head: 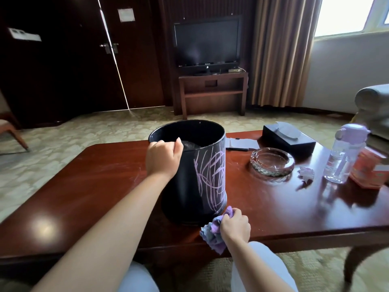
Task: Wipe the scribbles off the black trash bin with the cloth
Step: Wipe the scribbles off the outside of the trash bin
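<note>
The left hand (163, 158) has its grip closed on the near rim of the black trash bin (189, 186), which stands on the desk (94, 186). The scribbles (211, 178) cover its right side; the right hand (235, 226) clutches the bunched cloth (211, 232) at the base, so I would hold the rim firm and rub upward with pressure

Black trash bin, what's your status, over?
Left hand grips black bin rim. Right hand holds purple cloth at base. Purple scribbles unwiped. Nothing blocking.

No writing can be read anywhere; the logo on the television (207, 42) frame is too small to make out; the paper notice (126, 14) on the door is blurred; the red box (367, 172) shows no legible print.
</note>
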Demonstrator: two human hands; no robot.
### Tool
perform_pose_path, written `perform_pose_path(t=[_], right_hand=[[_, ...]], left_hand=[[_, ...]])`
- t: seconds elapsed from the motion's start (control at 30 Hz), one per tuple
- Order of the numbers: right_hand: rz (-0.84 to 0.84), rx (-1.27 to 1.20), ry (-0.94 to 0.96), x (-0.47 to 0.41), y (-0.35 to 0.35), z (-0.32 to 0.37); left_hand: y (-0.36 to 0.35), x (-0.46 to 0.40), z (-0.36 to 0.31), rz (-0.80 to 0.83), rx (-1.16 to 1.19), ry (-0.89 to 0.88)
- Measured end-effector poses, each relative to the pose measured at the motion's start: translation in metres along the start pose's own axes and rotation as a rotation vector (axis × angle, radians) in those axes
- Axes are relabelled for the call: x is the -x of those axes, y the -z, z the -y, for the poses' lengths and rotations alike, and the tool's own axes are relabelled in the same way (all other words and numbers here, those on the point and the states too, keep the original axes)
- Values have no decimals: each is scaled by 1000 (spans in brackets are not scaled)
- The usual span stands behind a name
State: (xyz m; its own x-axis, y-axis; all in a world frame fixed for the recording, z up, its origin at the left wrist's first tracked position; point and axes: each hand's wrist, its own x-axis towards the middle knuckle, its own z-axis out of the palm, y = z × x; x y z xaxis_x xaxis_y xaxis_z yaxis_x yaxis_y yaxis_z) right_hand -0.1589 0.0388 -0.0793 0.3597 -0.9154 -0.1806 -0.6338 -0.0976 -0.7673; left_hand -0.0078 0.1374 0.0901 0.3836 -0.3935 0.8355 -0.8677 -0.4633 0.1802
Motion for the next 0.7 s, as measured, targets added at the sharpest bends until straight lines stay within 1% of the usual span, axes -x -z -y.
perform_pose_path(t=[0.17,0.27,0.43,0.6,0.7], right_hand=[[-48,81,155,10,-6,-5],[-35,107,253,17,-18,-7],[-204,194,445,38,-42,-6],[-148,142,283,24,-32,6],[-107,112,231,5,-27,10]], left_hand=[[-3,1,2,-39,-48,-51],[-6,2,2,-79,-43,-60],[-9,5,2,-117,-53,-44],[-8,5,1,-150,-61,-61],[-7,7,0,-178,-69,-73]])
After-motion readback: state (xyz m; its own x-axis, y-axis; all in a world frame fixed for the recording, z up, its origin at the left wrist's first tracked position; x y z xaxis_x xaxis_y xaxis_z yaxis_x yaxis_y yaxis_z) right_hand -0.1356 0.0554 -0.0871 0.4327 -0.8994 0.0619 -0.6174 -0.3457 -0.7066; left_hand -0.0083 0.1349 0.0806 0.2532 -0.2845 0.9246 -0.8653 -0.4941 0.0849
